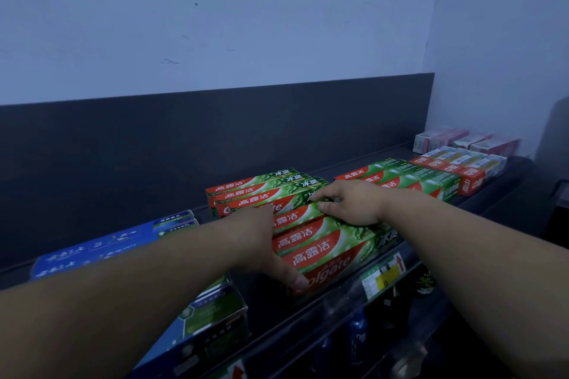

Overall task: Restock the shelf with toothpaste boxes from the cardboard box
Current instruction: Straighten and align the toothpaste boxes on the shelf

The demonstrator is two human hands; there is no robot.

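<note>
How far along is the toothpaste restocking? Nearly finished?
Partly. A back row of red-green boxes already sits on the shelf. The left hand and right hand grip the front row, settling it. Bare shelf shows between it and the blue boxes; the cardboard box is out of view.

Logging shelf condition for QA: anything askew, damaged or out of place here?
Nothing stands out. The red-green toothpaste boxes lie flat in parallel rows on the shelf, as do the blue boxes beside them. No spills or crushed cartons visible, though the light is dim.
</note>
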